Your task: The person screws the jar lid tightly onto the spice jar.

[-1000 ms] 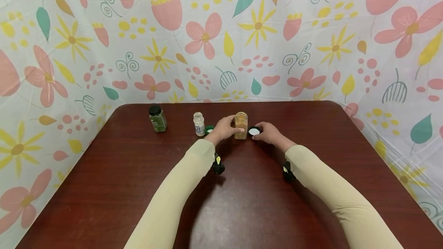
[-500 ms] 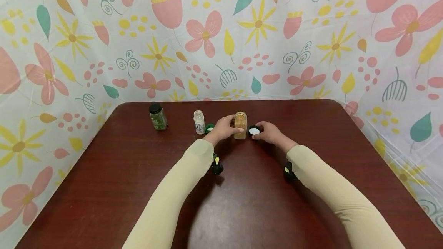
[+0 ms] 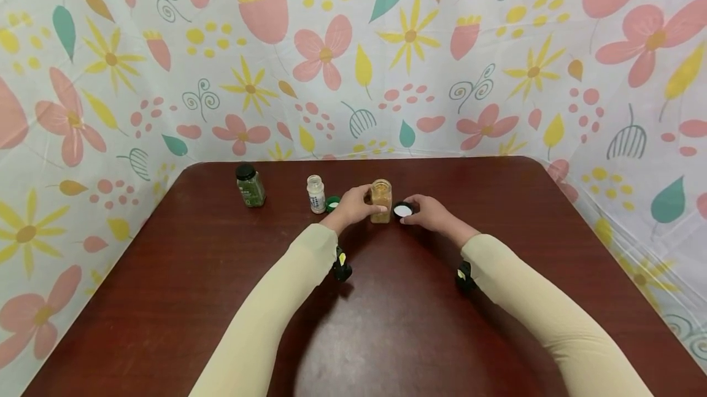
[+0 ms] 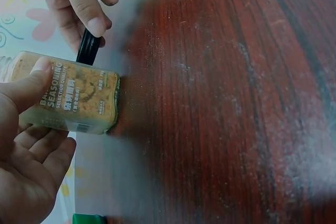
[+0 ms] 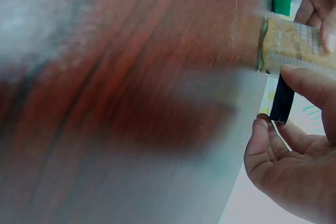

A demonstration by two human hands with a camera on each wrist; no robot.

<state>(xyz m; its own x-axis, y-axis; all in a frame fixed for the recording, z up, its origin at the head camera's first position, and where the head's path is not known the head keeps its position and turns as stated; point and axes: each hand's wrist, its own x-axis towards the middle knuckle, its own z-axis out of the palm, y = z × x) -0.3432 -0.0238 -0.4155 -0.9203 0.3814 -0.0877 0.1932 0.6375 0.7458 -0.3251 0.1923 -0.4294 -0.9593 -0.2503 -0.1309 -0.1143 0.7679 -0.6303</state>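
Observation:
My left hand [image 3: 355, 205] grips an uncapped seasoning jar [image 3: 381, 200], thumb on its near side and fingers behind it. The jar stands upright, and orange-yellow powder shows through its clear wall; in the left wrist view its label [image 4: 71, 90] reads "SEASONING". Just right of the jar, my right hand [image 3: 431, 213] pinches a round black lid [image 3: 402, 210] with its white inner face up. In the right wrist view the lid [image 5: 282, 100] appears edge-on between thumb and fingers. Whether the lid touches the table is hard to tell.
Left of my left hand stands a small uncapped white-labelled bottle [image 3: 316, 194], with a green cap [image 3: 332, 204] beside it. Farther left is a green jar [image 3: 251, 187] with a black lid on. A floral cloth [image 3: 353, 65] hangs behind the dark wooden table [image 3: 386, 323].

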